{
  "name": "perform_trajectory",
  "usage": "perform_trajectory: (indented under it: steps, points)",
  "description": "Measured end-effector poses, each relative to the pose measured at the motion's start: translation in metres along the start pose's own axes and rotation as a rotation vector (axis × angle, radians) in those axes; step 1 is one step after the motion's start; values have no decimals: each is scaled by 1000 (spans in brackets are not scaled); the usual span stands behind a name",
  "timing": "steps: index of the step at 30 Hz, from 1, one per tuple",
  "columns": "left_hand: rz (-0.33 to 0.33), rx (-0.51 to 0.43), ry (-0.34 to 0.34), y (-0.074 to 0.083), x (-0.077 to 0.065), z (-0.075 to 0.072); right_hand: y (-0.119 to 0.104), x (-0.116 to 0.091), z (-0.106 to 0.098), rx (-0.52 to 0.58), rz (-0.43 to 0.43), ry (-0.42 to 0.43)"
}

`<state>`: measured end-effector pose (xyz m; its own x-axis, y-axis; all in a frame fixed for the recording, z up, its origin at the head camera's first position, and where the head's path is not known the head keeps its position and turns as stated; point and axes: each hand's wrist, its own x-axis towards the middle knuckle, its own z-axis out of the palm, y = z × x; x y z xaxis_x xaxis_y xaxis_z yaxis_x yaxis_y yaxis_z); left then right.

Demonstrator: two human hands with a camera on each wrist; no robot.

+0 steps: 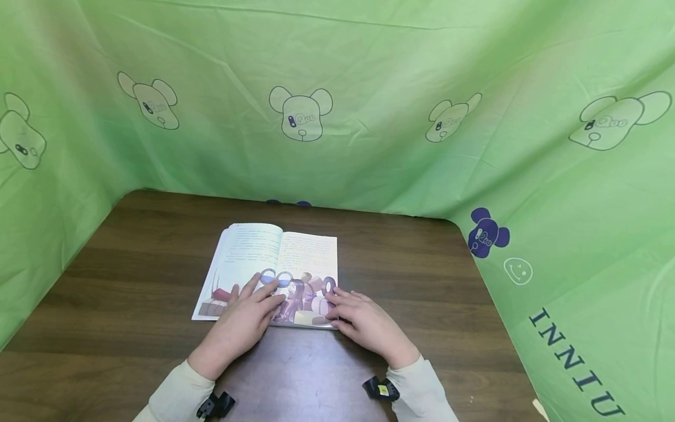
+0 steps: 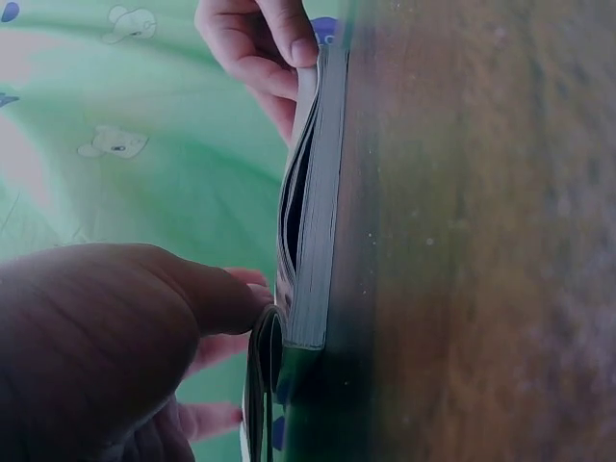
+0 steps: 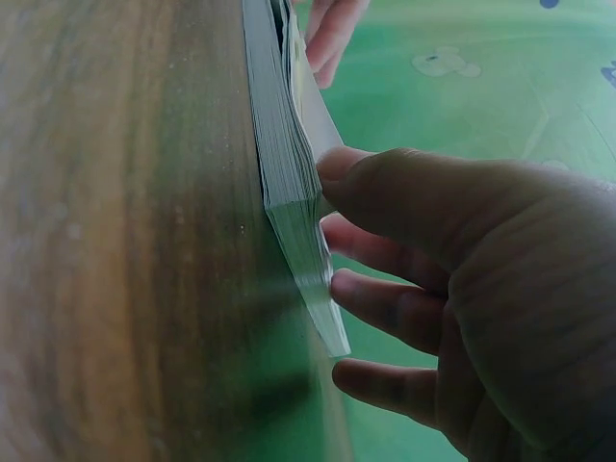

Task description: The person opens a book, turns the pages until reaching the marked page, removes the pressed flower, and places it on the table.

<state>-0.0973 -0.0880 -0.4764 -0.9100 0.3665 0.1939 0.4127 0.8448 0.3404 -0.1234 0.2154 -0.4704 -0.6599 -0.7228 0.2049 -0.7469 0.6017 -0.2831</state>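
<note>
An open book (image 1: pixel 308 252) lies on the table, printed text on its upper pages and a purple-pink illustration across the lower part. My left hand (image 1: pixel 245 319) rests on the lower pages near the fold, fingers spread. At the lower right corner, my right hand (image 1: pixel 369 322) touches the page with its fingertips. In the right wrist view, the right thumb (image 3: pixel 346 173) lies against the corner of the page stack (image 3: pixel 289 144), the other fingers extended along the page edge. The left wrist view shows the pages (image 2: pixel 294 202) bowed up slightly between the hands.
The dark wooden table (image 1: pixel 422 275) surrounds the book. A green cloth (image 1: pixel 369 164) with bear-head prints hangs behind the table and along both sides. Each sleeve has a small black device (image 1: pixel 381 388) at the wrist.
</note>
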Motion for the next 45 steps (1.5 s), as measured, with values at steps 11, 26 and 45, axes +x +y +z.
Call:
perform_trajectory:
  steps: [11, 26, 45]
  points:
    - [9, -15, -52, 3, 1, -1, 0, 1, -2, -21, 8, 12]
    - [-6, -37, -82, 3, -2, 1, -1, 2, 1, -40, 16, 137]
    - [-31, -68, -55, 1, -2, 2, -1, 5, 1, -71, 0, 231]
